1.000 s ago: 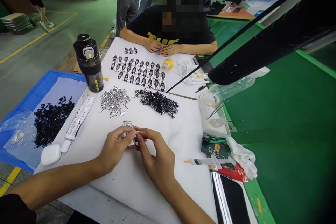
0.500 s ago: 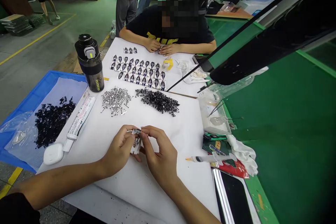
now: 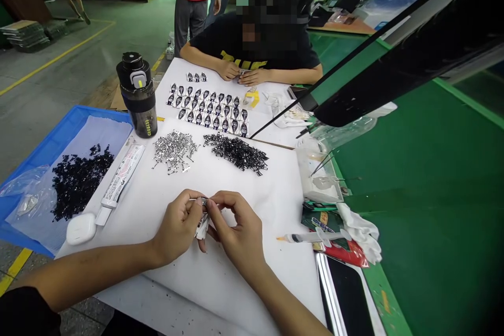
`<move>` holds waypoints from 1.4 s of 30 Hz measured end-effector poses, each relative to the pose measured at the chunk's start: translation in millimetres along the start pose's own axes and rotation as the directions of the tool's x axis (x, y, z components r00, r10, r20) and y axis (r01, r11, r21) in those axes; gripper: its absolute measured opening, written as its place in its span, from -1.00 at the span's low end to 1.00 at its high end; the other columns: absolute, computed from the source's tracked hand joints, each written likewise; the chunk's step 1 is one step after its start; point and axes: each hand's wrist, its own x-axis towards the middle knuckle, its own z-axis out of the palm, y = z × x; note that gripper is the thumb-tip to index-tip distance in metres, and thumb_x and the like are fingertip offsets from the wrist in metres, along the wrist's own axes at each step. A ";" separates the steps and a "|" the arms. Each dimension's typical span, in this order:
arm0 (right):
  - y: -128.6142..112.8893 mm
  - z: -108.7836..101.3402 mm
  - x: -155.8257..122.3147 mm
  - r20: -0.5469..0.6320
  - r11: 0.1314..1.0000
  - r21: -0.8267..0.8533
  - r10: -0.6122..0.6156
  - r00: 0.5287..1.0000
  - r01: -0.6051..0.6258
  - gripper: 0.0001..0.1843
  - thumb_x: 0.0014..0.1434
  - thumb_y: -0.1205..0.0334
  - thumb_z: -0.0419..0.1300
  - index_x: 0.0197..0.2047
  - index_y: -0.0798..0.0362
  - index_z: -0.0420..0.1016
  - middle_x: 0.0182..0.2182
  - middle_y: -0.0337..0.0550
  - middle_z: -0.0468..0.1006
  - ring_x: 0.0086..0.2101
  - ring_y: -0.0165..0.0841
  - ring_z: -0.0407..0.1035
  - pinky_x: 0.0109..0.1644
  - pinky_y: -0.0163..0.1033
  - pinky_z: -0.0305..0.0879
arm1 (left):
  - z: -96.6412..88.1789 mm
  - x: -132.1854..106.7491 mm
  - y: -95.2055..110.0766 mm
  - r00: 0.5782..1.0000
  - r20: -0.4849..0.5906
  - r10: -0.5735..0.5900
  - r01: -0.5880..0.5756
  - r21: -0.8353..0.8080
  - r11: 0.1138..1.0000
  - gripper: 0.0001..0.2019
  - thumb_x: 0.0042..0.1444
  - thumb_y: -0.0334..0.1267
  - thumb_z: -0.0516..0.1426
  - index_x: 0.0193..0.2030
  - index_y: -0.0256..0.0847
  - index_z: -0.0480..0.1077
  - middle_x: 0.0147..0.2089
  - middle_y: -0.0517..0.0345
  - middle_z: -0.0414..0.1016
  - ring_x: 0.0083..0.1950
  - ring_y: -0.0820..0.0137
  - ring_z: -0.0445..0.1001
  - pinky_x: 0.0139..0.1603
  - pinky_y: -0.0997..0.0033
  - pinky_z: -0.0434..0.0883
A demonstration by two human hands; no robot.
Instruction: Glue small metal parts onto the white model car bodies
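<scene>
Between my two hands is a small silvery-white part [image 3: 201,227] with dark detail at its upper end, held above the white tabletop. My left hand [image 3: 178,228] is closed on its left side, thumb on top. From the other side my right hand [image 3: 239,231] pinches its upper end, with thumb and index finger pressed together there. My fingertips hide much of the part. Beyond my hands lie a heap of small silver metal pieces [image 3: 173,151] and a heap of small black pieces [image 3: 238,153].
Left are a blue tray [image 3: 74,121] with black pieces, a tube [image 3: 122,178], a white case [image 3: 81,229] and a bottle [image 3: 137,97]. A syringe [image 3: 303,238] lies right. Rows of finished-looking parts [image 3: 208,107] lie before a co-worker [image 3: 252,37]. A black lamp arm [image 3: 394,58] crosses the upper right.
The part in my hands has tilted, and my right thumb and index finger now cover more of its upper end. The whole view has shifted slightly.
</scene>
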 end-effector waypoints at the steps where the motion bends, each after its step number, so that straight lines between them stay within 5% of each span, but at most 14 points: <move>1: -0.6 -0.3 0.8 0.029 0.998 0.043 0.043 0.999 -0.045 -0.79 0.29 0.06 0.23 -0.27 0.01 0.44 -0.34 -0.17 0.53 -0.42 -0.40 0.43 -0.40 -0.28 0.43 | 0.0 -0.2 -0.1 1.000 0.009 -0.005 0.005 -0.008 1.000 -0.64 0.30 0.11 0.08 -0.16 -0.20 0.29 -0.43 0.22 0.51 -0.61 0.42 0.50 -0.71 0.52 0.38; 4: -0.4 -0.7 2.3 0.094 0.990 0.109 0.076 0.993 -0.086 -0.76 0.28 0.05 0.24 -0.30 0.00 0.36 -0.35 -0.19 0.52 -0.43 -0.39 0.43 -0.35 -0.23 0.46 | -0.3 -0.9 -1.4 1.000 0.026 -0.011 0.011 -0.009 1.000 -0.65 0.31 0.11 0.06 -0.17 -0.17 0.27 -0.52 0.28 0.44 -0.61 0.37 0.52 -0.77 0.57 0.28; 9: 1.5 4.7 -5.4 0.018 0.977 -0.113 -0.178 0.984 0.179 -0.80 0.31 0.10 0.17 -0.33 -0.02 0.37 -0.27 -0.11 0.53 -0.39 -0.34 0.44 -0.31 -0.14 0.49 | -2.3 -3.1 -3.6 0.999 0.004 0.039 -0.039 0.010 0.999 -0.68 0.35 0.07 0.03 -0.16 -0.18 0.27 -0.43 0.23 0.50 -0.67 0.49 0.43 -0.79 0.61 0.20; 14: 3.5 5.7 -5.2 -0.154 0.859 -0.406 -0.401 0.903 0.313 -0.91 0.37 0.27 0.07 -0.17 0.00 0.39 -0.28 -0.09 0.51 -0.29 -0.31 0.46 -0.20 -0.15 0.49 | -3.2 -3.5 -2.2 0.998 0.005 0.060 -0.059 -0.049 0.997 -0.71 0.37 0.04 0.00 -0.13 -0.17 0.21 -0.34 0.19 0.52 -0.64 0.48 0.47 -0.77 0.60 0.24; 17: 9.5 -5.2 6.4 -0.228 0.715 -0.663 -0.475 0.850 0.222 -0.87 0.34 0.24 0.13 -0.07 0.06 0.41 -0.04 0.14 0.47 0.03 -0.08 0.39 0.08 0.06 0.41 | -2.6 -2.6 -2.2 0.998 0.041 0.037 -0.033 -0.096 0.995 -0.71 0.37 0.03 -0.01 -0.07 -0.18 0.19 -0.08 0.00 0.56 -0.54 0.42 0.57 -0.72 0.56 0.33; 20: 18.1 -16.6 15.0 -0.166 0.424 -0.906 -0.335 0.928 -0.009 -0.75 0.37 0.18 0.06 -0.02 0.14 0.44 0.19 0.32 0.31 0.16 0.12 0.27 0.12 0.17 0.33 | -2.2 -1.3 -3.5 0.999 0.048 0.022 -0.017 -0.103 0.995 -0.69 0.37 -0.01 0.00 0.06 -0.19 0.19 0.00 -0.08 0.53 -0.43 0.36 0.64 -0.64 0.51 0.43; 23: 27.6 -21.2 16.2 -0.148 0.286 -0.950 -0.067 0.987 -0.123 -0.74 0.34 0.30 -0.03 -0.12 0.16 0.47 0.08 0.31 0.41 -0.10 0.00 0.43 -0.17 -0.03 0.38 | -2.2 0.1 -4.9 0.999 0.046 0.018 -0.012 -0.123 0.992 -0.63 0.36 0.00 0.01 0.15 -0.19 0.16 0.04 -0.11 0.52 -0.38 0.32 0.66 -0.58 0.46 0.49; 26: 32.1 -23.9 16.7 -0.175 0.286 -0.944 -0.011 0.984 -0.165 -0.74 0.23 0.46 -0.03 -0.21 0.16 0.49 -0.05 0.24 0.50 -0.33 -0.17 0.45 -0.38 -0.17 0.26 | -2.2 0.7 -4.9 0.999 0.047 0.010 -0.004 -0.117 0.993 -0.61 0.36 -0.01 0.01 0.18 -0.20 0.14 0.05 -0.13 0.51 -0.36 0.33 0.65 -0.57 0.44 0.50; 29: 23.5 -30.3 18.7 -0.235 0.317 -0.926 -0.057 0.970 -0.206 -0.64 0.22 0.50 -0.07 -0.07 0.20 0.49 0.05 0.30 0.48 -0.22 -0.09 0.49 -0.31 -0.13 0.32 | -2.8 0.8 -4.4 0.999 0.053 -0.002 0.007 -0.092 0.996 -0.63 0.37 -0.06 0.01 0.19 -0.20 0.13 0.05 -0.13 0.50 -0.34 0.34 0.65 -0.55 0.45 0.51; 33: -5.7 -38.1 9.2 -0.339 0.522 -0.828 -0.172 0.925 -0.207 -0.62 0.39 0.20 -0.02 0.14 0.20 0.41 -0.05 0.17 0.58 -0.32 -0.20 0.52 -0.28 -0.14 0.37 | -4.8 2.2 -6.0 0.995 0.093 -0.034 0.040 -0.066 0.997 -0.66 0.37 -0.12 0.02 0.20 -0.18 0.14 0.05 -0.10 0.50 -0.33 0.35 0.65 -0.51 0.45 0.51; 36: -25.3 -39.4 -7.7 -0.473 0.654 -0.728 -0.260 0.842 -0.206 -0.65 0.36 0.01 0.14 -0.07 0.12 0.56 -0.43 -0.12 0.61 -0.57 -0.36 0.43 -0.46 -0.28 0.22 | -5.8 3.1 -7.6 0.990 0.136 -0.041 0.046 -0.032 0.998 -0.69 0.37 -0.16 0.03 0.18 -0.18 0.17 0.02 -0.07 0.51 -0.31 0.35 0.65 -0.51 0.47 0.50; 38: -32.0 -40.0 -17.7 -0.490 0.631 -0.760 -0.402 0.773 -0.153 -0.69 0.33 0.08 0.20 -0.30 0.13 0.61 -0.61 -0.17 0.51 -0.60 -0.38 0.38 -0.53 -0.30 0.10 | -5.7 2.7 -7.5 0.983 0.177 -0.049 0.047 0.017 0.999 -0.72 0.36 -0.19 0.04 0.16 -0.17 0.22 0.00 -0.04 0.52 -0.27 0.34 0.64 -0.50 0.49 0.48; 42: -30.9 -45.3 -28.7 -0.401 0.567 -0.820 -0.663 0.633 0.075 -0.70 0.35 0.30 0.13 -0.29 0.18 0.67 -0.53 -0.07 0.56 -0.49 -0.30 0.45 -0.45 -0.25 0.19 | -4.7 -0.1 -5.1 0.967 0.246 -0.063 0.037 0.110 0.993 -0.67 0.35 -0.23 0.06 0.22 -0.15 0.22 0.00 -0.03 0.52 -0.20 0.35 0.62 -0.47 0.53 0.45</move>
